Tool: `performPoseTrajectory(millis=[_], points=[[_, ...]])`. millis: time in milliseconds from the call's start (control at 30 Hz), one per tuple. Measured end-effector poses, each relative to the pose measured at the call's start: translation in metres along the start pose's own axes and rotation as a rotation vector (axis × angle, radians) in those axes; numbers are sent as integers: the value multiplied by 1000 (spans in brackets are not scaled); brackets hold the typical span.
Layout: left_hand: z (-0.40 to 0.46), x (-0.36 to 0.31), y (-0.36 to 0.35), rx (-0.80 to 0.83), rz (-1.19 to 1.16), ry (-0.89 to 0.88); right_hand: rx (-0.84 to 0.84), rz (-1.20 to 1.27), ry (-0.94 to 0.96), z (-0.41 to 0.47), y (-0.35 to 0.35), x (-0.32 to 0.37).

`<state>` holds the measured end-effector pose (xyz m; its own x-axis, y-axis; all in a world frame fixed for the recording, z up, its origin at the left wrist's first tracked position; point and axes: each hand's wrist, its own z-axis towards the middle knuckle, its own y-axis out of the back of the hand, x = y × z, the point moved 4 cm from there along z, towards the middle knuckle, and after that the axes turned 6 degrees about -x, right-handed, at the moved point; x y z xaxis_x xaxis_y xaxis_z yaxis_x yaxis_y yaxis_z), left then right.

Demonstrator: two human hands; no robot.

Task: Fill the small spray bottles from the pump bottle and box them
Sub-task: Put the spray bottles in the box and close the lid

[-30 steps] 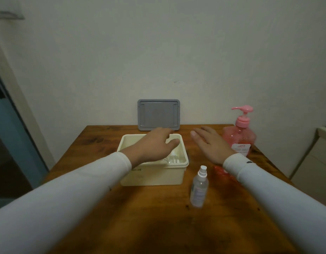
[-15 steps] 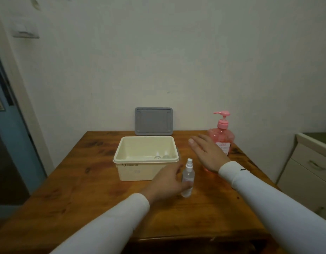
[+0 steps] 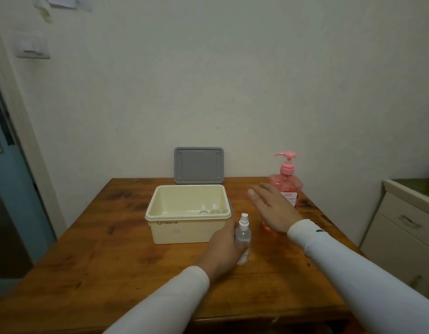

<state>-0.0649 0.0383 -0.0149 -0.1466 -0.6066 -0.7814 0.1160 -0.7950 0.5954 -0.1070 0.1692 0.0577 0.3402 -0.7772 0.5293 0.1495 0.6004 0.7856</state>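
Note:
A small clear spray bottle (image 3: 243, 233) with a white nozzle stands upright on the wooden table (image 3: 112, 273), just right of the cream box (image 3: 184, 227). My left hand (image 3: 223, 249) grips its lower body. My right hand (image 3: 272, 208) hovers flat, fingers straight, between the box and the pink pump bottle (image 3: 286, 180), holding nothing. Inside the box, at its near right corner, the tops of two more small bottles (image 3: 208, 209) show. The rest of the box floor is hidden by its front wall.
The box's grey lid (image 3: 198, 165) leans against the wall behind the box. A cream cabinet with drawers (image 3: 401, 227) stands to the right of the table. A doorway (image 3: 6, 189) opens at the left.
My left hand came out of the box and closed around the spray bottle standing on the table. My right hand has stayed hovering near the pump bottle. The view pulled back and up.

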Motion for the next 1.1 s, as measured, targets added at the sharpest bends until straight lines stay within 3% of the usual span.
performPoseTrajectory(millis=[400,600,833,1100], points=[[7,-6,29,6,-1,-69,1,-3,-4,7,-3,-4],[24,-18,86,-120,-43,-74,25,-3,10,15,-9,1],[68,0,153,-221,-46,22,35,-16,10,33,-25,-1],[112,40,155,-86,-68,210,65,0,-16,64,-47,-18]])
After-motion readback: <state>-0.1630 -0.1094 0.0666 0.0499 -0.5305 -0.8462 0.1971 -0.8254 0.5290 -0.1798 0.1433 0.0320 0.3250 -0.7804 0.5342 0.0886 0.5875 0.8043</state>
